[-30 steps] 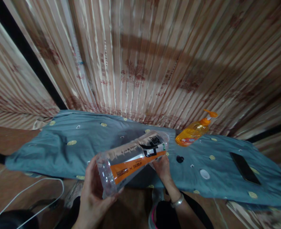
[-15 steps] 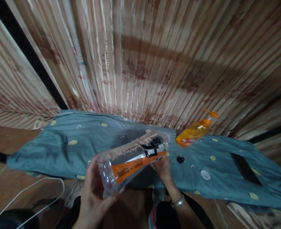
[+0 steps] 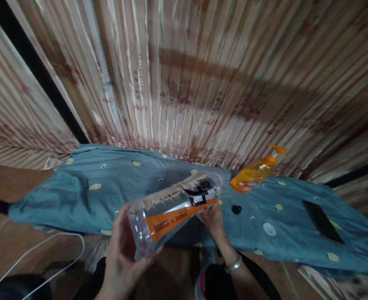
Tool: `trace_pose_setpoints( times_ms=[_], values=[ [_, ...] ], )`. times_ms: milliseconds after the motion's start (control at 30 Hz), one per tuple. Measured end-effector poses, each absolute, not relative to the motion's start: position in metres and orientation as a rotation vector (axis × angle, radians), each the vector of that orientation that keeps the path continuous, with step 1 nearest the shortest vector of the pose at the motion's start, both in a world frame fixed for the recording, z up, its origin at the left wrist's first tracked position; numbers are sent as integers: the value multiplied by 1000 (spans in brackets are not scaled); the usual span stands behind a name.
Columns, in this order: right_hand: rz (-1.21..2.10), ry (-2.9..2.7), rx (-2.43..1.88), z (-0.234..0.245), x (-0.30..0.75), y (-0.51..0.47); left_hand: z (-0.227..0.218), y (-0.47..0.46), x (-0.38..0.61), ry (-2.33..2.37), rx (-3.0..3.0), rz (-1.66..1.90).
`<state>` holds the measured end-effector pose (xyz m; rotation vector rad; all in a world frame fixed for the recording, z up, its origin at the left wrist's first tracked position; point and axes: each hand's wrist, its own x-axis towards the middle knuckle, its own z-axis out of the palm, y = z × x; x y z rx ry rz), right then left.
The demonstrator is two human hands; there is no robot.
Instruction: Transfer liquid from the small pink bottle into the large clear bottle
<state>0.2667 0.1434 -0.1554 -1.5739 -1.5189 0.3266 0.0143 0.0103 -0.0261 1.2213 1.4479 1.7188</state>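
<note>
A large clear plastic bottle (image 3: 174,208) with an orange and black printed label lies tilted between my two hands, above the cloth. My left hand (image 3: 124,250) wraps round its near, base end at the lower left. Under the label near the far right end, my right hand (image 3: 212,218) grips the bottle; its fingers are partly hidden behind it. A pump bottle (image 3: 253,173) of yellow-orange liquid with an orange pump top stands just beyond, to the right. A small black object (image 3: 236,209) and a white round lid-like disc (image 3: 269,228) lie right of my right hand.
Blue-green patterned cloth (image 3: 77,200) covers the long surface before me. A black phone (image 3: 322,222) lies on its right part. Behind hangs a striped curtain (image 3: 177,83). A white cable (image 3: 55,234) loops at lower left, near a black pole (image 3: 43,75).
</note>
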Motion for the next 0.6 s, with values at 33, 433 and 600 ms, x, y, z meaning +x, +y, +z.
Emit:
trace_pose_setpoints(
  times_ms=[33,433,600],
  values=[
    [333,-1515,-1577,-155,267,143,-27,10,13,1448,1227,1715],
    [316,-1545,-1557,-156,267,143,-15,9,30,1461,972,1819],
    [312,-1529,-1555,-156,267,143,-11,9,33,1458,964,1815]
  ],
)
